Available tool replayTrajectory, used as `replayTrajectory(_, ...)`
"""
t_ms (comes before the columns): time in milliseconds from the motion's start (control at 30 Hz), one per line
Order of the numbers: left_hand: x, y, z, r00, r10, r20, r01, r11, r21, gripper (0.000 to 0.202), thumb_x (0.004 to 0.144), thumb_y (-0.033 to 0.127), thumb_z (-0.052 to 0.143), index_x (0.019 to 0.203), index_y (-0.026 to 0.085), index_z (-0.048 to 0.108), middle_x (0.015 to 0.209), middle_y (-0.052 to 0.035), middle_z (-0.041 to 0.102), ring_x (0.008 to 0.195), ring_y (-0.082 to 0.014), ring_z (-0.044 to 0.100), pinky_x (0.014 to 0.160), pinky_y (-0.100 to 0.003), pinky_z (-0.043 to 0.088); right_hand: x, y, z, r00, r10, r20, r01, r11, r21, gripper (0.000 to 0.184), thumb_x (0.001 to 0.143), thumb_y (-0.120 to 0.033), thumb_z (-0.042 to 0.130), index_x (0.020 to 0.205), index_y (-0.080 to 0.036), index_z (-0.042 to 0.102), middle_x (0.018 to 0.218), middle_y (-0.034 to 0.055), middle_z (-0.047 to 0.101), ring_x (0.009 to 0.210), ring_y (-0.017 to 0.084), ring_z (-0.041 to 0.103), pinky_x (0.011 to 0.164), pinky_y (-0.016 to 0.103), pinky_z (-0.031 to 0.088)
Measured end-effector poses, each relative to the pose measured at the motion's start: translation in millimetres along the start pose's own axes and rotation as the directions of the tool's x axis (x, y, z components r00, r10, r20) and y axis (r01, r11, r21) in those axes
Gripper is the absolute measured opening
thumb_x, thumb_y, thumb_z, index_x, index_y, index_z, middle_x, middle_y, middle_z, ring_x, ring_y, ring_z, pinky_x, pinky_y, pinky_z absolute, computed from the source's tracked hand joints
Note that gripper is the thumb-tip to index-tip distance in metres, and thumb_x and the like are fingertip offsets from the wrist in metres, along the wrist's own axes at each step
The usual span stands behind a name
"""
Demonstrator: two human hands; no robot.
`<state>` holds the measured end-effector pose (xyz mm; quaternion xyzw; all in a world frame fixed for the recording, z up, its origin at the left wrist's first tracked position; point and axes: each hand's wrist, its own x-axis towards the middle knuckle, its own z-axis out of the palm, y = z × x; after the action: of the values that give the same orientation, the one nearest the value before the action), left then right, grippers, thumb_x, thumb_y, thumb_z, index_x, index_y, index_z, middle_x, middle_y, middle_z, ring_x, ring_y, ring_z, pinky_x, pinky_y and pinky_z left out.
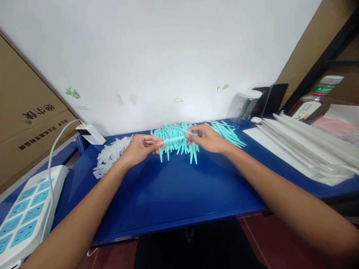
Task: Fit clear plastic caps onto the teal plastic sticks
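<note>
My left hand [143, 148] pinches the left end of a slim turquoise plastic stick [174, 139], held level above the table. The other end of that stick is between the fingers and thumb of my right hand [206, 137]. A second turquoise stick [183, 130] also reaches into my right fingers. Behind and below both hands lies a heap of turquoise sticks [193, 152] with tapered ends. A smaller bunch of the same sticks [228, 133] lies beyond my right hand. Left of my left hand is a pile of translucent white plastic pieces [108, 155].
A white power strip [33, 209] and a white charger [91, 134] with a cable stand at the left. On the right are a clear jar [244, 106], a stack of white packets [303, 149] and a bottle [311, 99]. The wall bounds the blue table [179, 194] behind.
</note>
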<state>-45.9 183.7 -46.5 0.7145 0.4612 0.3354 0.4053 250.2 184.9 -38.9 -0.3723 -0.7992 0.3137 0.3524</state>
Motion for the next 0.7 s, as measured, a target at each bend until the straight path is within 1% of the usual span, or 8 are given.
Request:
replayTrajectory(100, 0.8, 0.9, 0.1, 0.999, 0.017, -0.040, -0.016, 1.000, 0.009, 0.057, 0.084, 0.063, 0.076, 0.115, 0.015, 0.078, 0.106, -0.0149, 0.081, 0.086, -0.0266, 0.076, 0.074, -0.037, 0.060, 1.0, 1.9, -8.2, 0.999, 0.019, -0.034, -0.022, 0.998, -0.063, 0.044, 0.099, -0.052, 0.058, 0.078, -0.017, 0.073, 0.078, 0.0029, 0.069, 0.068, 0.015, 0.053, 0.067, 0.027, 0.039)
replayTrajectory(200, 3.2, -2.1, -13.2, 0.979, 0.080, -0.190, -0.019, 0.952, 0.306, 0.052, 0.090, 0.060, 0.068, 0.118, 0.016, 0.076, 0.109, -0.0133, 0.080, 0.095, -0.0293, 0.075, 0.083, -0.041, 0.059, 2.2, 17.8, -32.4, 0.954, 0.118, -0.277, -0.196, 0.942, -0.274, 0.036, 0.102, -0.039, 0.054, 0.081, -0.016, 0.073, 0.078, 0.0050, 0.072, 0.067, 0.016, 0.055, 0.068, 0.028, 0.039)
replayTrajectory(267, 4.6, -7.9, -26.2, 0.963, 0.133, -0.234, 0.041, 0.785, 0.619, 0.043, 0.093, 0.053, 0.066, 0.115, 0.017, 0.077, 0.107, -0.0120, 0.080, 0.098, -0.0315, 0.073, 0.091, -0.045, 0.056, 1.2, 33.9, -50.7, 0.861, 0.187, -0.472, -0.402, 0.819, -0.409, 0.030, 0.103, -0.028, 0.050, 0.090, -0.015, 0.073, 0.080, 0.0086, 0.075, 0.076, 0.020, 0.063, 0.075, 0.029, 0.042)
replayTrajectory(367, 6.3, -20.9, -41.8, 0.973, 0.116, -0.199, 0.113, 0.510, 0.853, 0.042, 0.095, 0.047, 0.060, 0.120, 0.017, 0.075, 0.115, -0.0153, 0.076, 0.111, -0.0366, 0.068, 0.095, -0.047, 0.051, -3.5, 54.5, -68.9, 0.759, 0.351, -0.549, -0.644, 0.534, -0.548, 0.027, 0.100, -0.026, 0.052, 0.104, -0.011, 0.074, 0.096, 0.0185, 0.077, 0.094, 0.030, 0.069, 0.080, 0.034, 0.045)
replayTrajectory(433, 7.7, -29.4, -47.0, 0.984, 0.071, -0.165, 0.119, 0.430, 0.895, 0.043, 0.097, 0.047, 0.057, 0.122, 0.016, 0.074, 0.121, -0.0176, 0.073, 0.116, -0.0381, 0.065, 0.094, -0.046, 0.051, -7.0, 60.9, -72.7, 0.709, 0.459, -0.535, -0.702, 0.388, -0.597, 0.029, 0.099, -0.025, 0.052, 0.109, -0.009, 0.074, 0.112, 0.0253, 0.074, 0.103, 0.035, 0.069, 0.082, 0.038, 0.047)
replayTrajectory(500, 9.6, -35.8, -49.1, 0.991, 0.029, -0.132, 0.108, 0.412, 0.905, 0.040, 0.097, 0.044, 0.057, 0.119, 0.017, 0.076, 0.121, -0.0172, 0.073, 0.115, -0.0374, 0.066, 0.091, -0.044, 0.051, -9.3, 61.6, -71.8, 0.676, 0.501, -0.540, -0.724, 0.316, -0.613, 0.032, 0.099, -0.024, 0.052, 0.115, -0.007, 0.074, 0.123, 0.0288, 0.070, 0.109, 0.039, 0.068, 0.084, 0.041, 0.049)
replayTrajectory(600, 12.4, -40.9, -50.4, 0.993, -0.012, -0.116, 0.108, 0.461, 0.881, 0.029, 0.094, 0.036, 0.059, 0.112, 0.021, 0.078, 0.112, -0.0123, 0.077, 0.105, -0.0328, 0.070, 0.086, -0.040, 0.051, -8.2, 57.9, -65.4, 0.693, 0.425, -0.583, -0.718, 0.325, -0.616, 0.037, 0.102, -0.026, 0.046, 0.121, -0.007, 0.072, 0.128, 0.0295, 0.067, 0.112, 0.040, 0.068, 0.085, 0.042, 0.049)
replayTrajectory(700, 13.6, -41.0, -50.9, 0.992, -0.020, -0.128, 0.120, 0.511, 0.851, 0.024, 0.092, 0.032, 0.061, 0.106, 0.024, 0.078, 0.104, -0.0085, 0.080, 0.097, -0.0290, 0.072, 0.081, -0.036, 0.051, -2.4, 56.0, -53.2, 0.777, 0.366, -0.512, -0.629, 0.435, -0.644, 0.039, 0.106, -0.033, 0.042, 0.113, -0.011, 0.074, 0.116, 0.0256, 0.073, 0.108, 0.036, 0.069, 0.086, 0.039, 0.048)
